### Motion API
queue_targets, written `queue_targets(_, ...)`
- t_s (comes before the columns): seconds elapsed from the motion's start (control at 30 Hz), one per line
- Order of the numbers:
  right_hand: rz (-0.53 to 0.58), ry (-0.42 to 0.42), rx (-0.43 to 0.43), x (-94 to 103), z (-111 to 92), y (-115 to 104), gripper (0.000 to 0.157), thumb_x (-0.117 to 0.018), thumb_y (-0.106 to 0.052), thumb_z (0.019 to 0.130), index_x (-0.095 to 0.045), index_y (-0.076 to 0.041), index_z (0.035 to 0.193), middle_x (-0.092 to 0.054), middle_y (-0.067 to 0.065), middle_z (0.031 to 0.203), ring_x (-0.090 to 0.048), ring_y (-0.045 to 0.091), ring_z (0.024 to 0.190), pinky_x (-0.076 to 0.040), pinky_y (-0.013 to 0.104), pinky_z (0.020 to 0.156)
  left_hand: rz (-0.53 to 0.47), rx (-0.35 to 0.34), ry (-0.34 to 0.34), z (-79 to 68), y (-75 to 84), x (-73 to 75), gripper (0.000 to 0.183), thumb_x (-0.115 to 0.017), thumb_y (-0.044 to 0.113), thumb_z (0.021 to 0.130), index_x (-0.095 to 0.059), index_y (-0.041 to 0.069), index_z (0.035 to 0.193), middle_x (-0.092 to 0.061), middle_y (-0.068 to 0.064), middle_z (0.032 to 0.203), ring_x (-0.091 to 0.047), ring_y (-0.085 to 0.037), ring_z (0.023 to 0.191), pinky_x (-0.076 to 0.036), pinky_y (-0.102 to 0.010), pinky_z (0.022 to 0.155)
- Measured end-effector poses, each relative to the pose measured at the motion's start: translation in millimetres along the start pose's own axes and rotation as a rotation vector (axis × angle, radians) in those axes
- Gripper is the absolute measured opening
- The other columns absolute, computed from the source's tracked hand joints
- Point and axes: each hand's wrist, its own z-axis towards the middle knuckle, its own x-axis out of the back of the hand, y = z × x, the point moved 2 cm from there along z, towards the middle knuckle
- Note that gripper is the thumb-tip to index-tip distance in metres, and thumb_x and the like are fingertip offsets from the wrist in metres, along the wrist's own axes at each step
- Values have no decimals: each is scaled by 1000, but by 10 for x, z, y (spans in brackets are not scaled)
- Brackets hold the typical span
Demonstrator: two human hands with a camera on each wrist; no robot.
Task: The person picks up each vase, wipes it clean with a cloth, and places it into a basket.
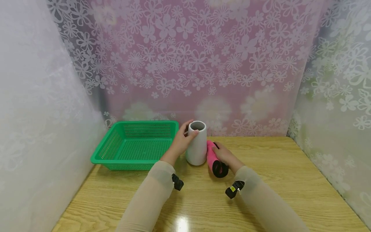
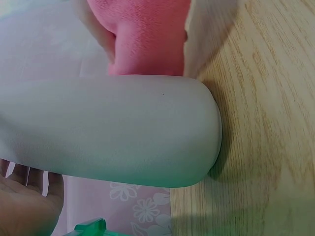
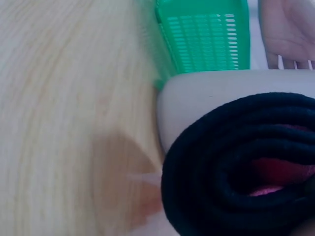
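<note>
A tall white vase (image 1: 197, 149) with an open top stands upright on the table. My left hand (image 1: 181, 141) grips it near the rim, thumb in front and fingers round the far side. Just right of the vase, my right hand (image 1: 226, 154) holds a rolled pink cloth (image 1: 211, 156) with black edging. The right wrist view shows the roll's black end (image 3: 197, 157) as coiled layers, with pink inside, overlapping the vase (image 3: 211, 86). Fuzzy pink fabric (image 2: 152, 39) appears beyond the vase (image 2: 123, 130) in the left wrist view.
A green plastic basket (image 1: 99, 161) with perforated walls stands left of the vase, close to my left forearm. Wood-grain tabletop (image 1: 269, 174) extends to the right and front. Floral curtains (image 1: 188, 64) hang behind the table and along both sides.
</note>
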Motion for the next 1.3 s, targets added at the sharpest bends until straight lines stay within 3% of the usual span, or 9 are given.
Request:
queue_targets(0.3,7,25,59,200,-116,-159,58,-29,-32,110,-15,-5,160,-23,29,159,-25,46,145,-19,60,116,-17,20,-22,1,15,4,65,-65,35,99,-36,23,155,-43,-12,152,-43,-35,139,-38,-54,109)
queue_targets(0.53,-26,62,56,325,-194,-285,62,-29,-37,110,-11,-10,162,-20,28,160,-24,47,145,-20,61,116,-13,25,-43,-172,358,49,63,-63,27,101,-36,13,155,-43,-18,151,-44,-39,137,-41,-53,107)
queue_targets(0.67,-36,77,63,390,-255,-354,62,-29,-39,110,-9,-13,162,-18,28,161,-23,48,145,-20,63,115,-17,27,-40,-191,389,49,62,-63,27,101,-36,13,155,-43,-18,151,-44,-39,137,-40,-54,107)
queue_targets(0.9,-11,110,96,482,-355,-461,63,-29,-41,109,-7,-16,163,-14,25,163,-18,47,146,-18,64,115,-16,36,-24,12,26,3,66,-66,33,98,-35,21,156,-43,-14,152,-43,-37,138,-40,-54,108)
queue_targets(1.17,35,162,147,554,-453,-651,63,-31,-43,109,-8,-20,163,-21,24,162,-28,45,143,-24,63,113,-26,21,-4,1,8,-8,64,-67,40,96,-40,28,153,-47,-8,149,-46,-33,136,-41,-52,108)
queue_targets(1.3,23,207,202,571,-471,-707,63,-31,-44,109,-8,-22,163,-19,20,163,-24,44,146,-22,63,114,-20,17,-8,-14,26,-7,62,-67,40,97,-40,29,152,-47,-6,148,-45,-32,137,-41,-52,107)
